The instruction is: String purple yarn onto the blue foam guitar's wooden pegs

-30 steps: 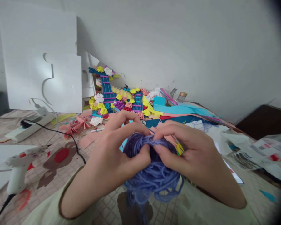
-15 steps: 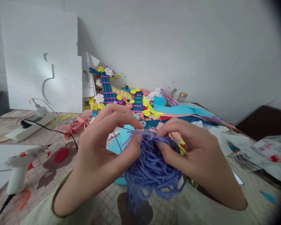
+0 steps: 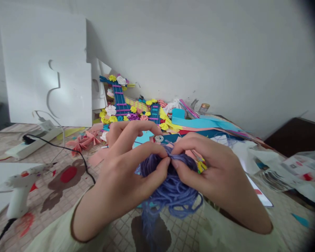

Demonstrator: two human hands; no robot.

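Observation:
A tangled bundle of purple yarn [image 3: 170,190] hangs between my hands above the table. My left hand [image 3: 126,171] pinches its top with thumb and fingers. Facing it, my right hand [image 3: 212,168] pinches the same spot, fingertips almost touching the left ones. Something yellow and red [image 3: 201,165] shows under my right fingers; I cannot make out what it is. Loose yarn loops dangle below toward the checked tablecloth [image 3: 55,196].
A white glue gun [image 3: 21,185] with a black cord lies at the left near a power strip [image 3: 31,140]. White foam boards [image 3: 47,70] lean on the wall. Paper flowers and blue ladders [image 3: 123,105], coloured paper sheets [image 3: 204,122] and a small jar [image 3: 204,107] crowd the back.
My left hand, which had pulled strands out to the left half a second ago, has come back in. Both pinches now meet again on top of the yarn.

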